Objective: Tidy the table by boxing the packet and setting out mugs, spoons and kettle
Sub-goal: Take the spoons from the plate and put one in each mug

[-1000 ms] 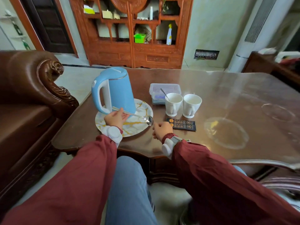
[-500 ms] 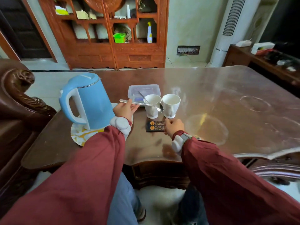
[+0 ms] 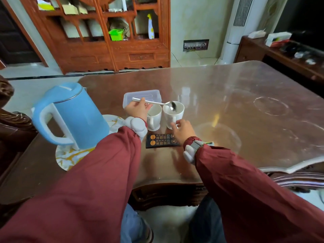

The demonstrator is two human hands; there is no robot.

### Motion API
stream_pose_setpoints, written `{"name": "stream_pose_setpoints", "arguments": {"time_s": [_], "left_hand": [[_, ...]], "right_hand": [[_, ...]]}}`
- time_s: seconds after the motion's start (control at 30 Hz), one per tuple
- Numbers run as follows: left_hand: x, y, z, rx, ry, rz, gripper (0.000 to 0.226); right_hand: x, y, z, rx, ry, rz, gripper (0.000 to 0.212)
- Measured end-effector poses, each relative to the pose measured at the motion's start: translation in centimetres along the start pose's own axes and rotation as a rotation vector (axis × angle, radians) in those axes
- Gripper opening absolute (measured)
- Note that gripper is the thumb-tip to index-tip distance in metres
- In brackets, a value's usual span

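Observation:
My left hand point(image 3: 137, 109) holds a metal spoon point(image 3: 157, 103) by its handle, with the bowl over the mouth of the right white mug point(image 3: 173, 118). The left white mug point(image 3: 154, 118) stands beside it, partly hidden by my left hand. My right hand point(image 3: 183, 129) touches the right mug's handle with fingers spread. A black packet point(image 3: 161, 142) lies flat in front of the mugs. Behind them sits a clear plastic box point(image 3: 142, 98) with its lid on. The blue kettle point(image 3: 70, 114) stands on a marbled plate point(image 3: 70, 156) at the left.
The brown table point(image 3: 228, 106) has a glossy cover with ring marks at the right. A leather armchair point(image 3: 10, 123) stands at the left edge. A carved wooden cabinet point(image 3: 105, 32) and a white tower unit point(image 3: 236, 28) stand beyond the table.
My left hand carried the spoon from the plate rightward to above the right mug. My right hand moved from the packet up to the right mug's handle.

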State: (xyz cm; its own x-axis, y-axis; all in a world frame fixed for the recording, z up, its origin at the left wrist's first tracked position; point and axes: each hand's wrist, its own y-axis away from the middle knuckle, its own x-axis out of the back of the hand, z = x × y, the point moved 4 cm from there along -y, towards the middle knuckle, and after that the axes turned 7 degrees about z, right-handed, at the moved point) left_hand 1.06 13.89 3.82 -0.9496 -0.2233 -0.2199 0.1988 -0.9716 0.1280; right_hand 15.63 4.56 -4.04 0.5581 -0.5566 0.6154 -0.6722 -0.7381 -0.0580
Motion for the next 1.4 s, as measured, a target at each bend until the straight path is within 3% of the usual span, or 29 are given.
{"name": "stream_pose_setpoints", "arguments": {"time_s": [0.5,0.7,0.9,1.07,1.27,1.4], "left_hand": [[-4.0,-1.2,-2.2,-0.21,-0.453,-0.042,0.025],[-3.9,-1.0,-3.6,-0.133,-0.441,-0.054,0.042],[-3.0,-0.4,-3.7,-0.078,-0.305,-0.062,0.022],[-1.7,0.5,-4.3,-0.006,-0.253,-0.053,0.037],[0.3,1.4,-4.3,0.008,-0.19,-0.068,0.032],[2.1,1.8,-3.3,0.017,-0.171,-0.074,0.026]], "right_hand": [[-0.6,-0.4,0.7,0.139,0.025,0.035,0.027],[-0.7,-0.3,0.8,0.112,-0.008,0.044,0.025],[-0.8,-0.3,0.6,0.09,0.007,0.043,0.025],[-0.4,-0.5,0.2,0.004,-0.019,0.038,0.026],[0.4,0.4,-0.7,-0.113,-0.071,0.054,0.033],[0.7,1.3,-2.3,-0.085,-0.063,0.048,0.017]]}}
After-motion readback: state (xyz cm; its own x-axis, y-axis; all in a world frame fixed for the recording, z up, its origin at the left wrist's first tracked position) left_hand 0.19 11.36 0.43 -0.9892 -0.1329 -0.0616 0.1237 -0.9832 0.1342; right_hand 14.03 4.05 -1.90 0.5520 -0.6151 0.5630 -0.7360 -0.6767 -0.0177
